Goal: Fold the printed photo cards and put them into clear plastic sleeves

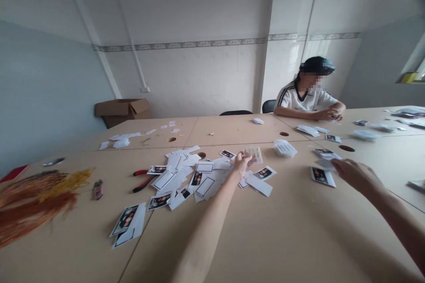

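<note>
The pale wooden table (265,239) fills most of the view and is made of several tops pushed together. Well beyond the heap of cards (186,177), on the far side, another person (305,97) sits with both hands on the table, among more cards. A cardboard box (122,110) stands against the wall, far behind the heap and to its left. Well to the left of the heap lies a bundle of orange and yellow threads (36,199).

The heap itself is a loose spread of white cards, some showing a printed picture and others a plain black frame, overlapping at all angles. The left hand (241,163) reaches out to the heap's right edge, and its fingers are closed around a small stack (254,154) of cards held just above the table. The right hand (353,174) hovers well to the right of the heap, near a single card (322,176) lying apart. It is seen from behind, so it cannot be told whether the fingers are spread or holding anything.

Red-handled pliers (144,179) lie touching the heap's left edge.

Judging by how things lie, little has been gathered so far. Only the small stack is in hand, a few cards lie singly to the right, and the bulk remains loose in the heap.
</note>
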A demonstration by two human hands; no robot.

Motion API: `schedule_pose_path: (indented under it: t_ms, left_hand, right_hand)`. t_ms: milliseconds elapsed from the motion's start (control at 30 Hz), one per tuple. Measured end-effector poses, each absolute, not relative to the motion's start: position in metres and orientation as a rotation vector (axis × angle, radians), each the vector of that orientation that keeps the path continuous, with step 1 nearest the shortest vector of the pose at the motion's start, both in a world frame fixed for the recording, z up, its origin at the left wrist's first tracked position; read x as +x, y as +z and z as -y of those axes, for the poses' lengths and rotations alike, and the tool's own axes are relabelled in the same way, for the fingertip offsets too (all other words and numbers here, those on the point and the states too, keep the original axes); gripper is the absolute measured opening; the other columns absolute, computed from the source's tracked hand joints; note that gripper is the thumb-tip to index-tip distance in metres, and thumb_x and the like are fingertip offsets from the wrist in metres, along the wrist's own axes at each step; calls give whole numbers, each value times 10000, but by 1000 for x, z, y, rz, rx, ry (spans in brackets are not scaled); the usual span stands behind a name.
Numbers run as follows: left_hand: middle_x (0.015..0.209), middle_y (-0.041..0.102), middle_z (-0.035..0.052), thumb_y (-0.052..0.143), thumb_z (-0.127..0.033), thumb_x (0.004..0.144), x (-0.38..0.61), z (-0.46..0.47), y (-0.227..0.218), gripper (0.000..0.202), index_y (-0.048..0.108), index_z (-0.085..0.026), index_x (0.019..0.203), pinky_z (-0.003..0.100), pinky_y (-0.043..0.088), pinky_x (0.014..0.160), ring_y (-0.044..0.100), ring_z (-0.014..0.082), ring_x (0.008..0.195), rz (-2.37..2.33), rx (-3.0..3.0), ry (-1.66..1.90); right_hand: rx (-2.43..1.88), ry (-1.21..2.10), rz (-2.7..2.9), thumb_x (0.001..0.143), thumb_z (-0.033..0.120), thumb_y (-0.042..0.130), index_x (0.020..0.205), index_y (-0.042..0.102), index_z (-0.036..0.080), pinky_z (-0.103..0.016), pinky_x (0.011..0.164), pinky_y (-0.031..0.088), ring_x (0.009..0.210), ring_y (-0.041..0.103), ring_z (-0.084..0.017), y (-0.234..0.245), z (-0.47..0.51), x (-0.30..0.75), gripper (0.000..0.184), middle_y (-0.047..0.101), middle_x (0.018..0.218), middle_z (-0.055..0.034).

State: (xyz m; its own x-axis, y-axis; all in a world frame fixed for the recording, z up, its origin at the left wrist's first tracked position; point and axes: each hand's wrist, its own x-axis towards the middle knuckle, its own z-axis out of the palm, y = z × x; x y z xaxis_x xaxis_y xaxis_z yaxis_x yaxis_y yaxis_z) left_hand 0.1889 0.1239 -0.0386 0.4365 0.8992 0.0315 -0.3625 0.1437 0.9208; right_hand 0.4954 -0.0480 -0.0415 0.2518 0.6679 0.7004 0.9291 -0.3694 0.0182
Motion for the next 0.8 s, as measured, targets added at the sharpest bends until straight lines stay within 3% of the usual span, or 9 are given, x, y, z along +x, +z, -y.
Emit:
schedule_pose_path:
  t_ms: [100, 200, 400, 533, 800]
  left_hand:
    - [726, 608, 11, 618, -163, 601, 190, -126, -41, 201, 480, -187, 745, 267, 469, 632, 618, 150, 669, -622, 1069, 1000]
    - [713, 600, 5, 612, -162, 606, 190, -125, -41, 193, 471, -188, 736, 259, 466, 649, 618, 142, 668, -612, 1076, 1013]
    - [757, 605, 7, 606, -171, 617, 189, -125, -41, 283, 454, -212, 853, 288, 470, 656, 619, 148, 669, -632, 1080, 1043]
    - [798, 591, -11, 574, -147, 637, 189, -124, -41, 405, 412, -271, 988, 271, 462, 641, 609, 129, 654, -650, 1090, 1108]
    - [806, 578, -11, 570, -69, 571, 186, -116, -35, 388, 515, -255, 908, 235, 433, 650, 567, 126, 686, -626, 1137, 1116]
  right_hand:
    - [-2074, -1129, 1514, 748, 222, 466, 800, 589, 211, -248, 537, 334, 658, 567, -156, -38, 53, 492, 134, 625, 695, -39]
    - [-1916, -1287, 1307, 803, 280, 420, 811, 601, 191, -254, 610, 364, 740, 578, -167, -32, 54, 481, 202, 640, 729, -52]
    - [-1564, -1084, 1512, 769, 211, 506, 825, 608, 178, -240, 721, 401, 761, 555, -155, -23, 41, 430, 121, 648, 784, -55]
    - [-1365, -1000, 1729, 749, 172, 530, 873, 611, 219, -265, 671, 403, 728, 530, -148, -30, 34, 390, 156, 618, 774, -25]
    - [-1275, -943, 1836, 784, 147, 484, 948, 602, 212, -282, 642, 369, 739, 477, -165, -22, -11, 314, 213, 558, 771, -48]
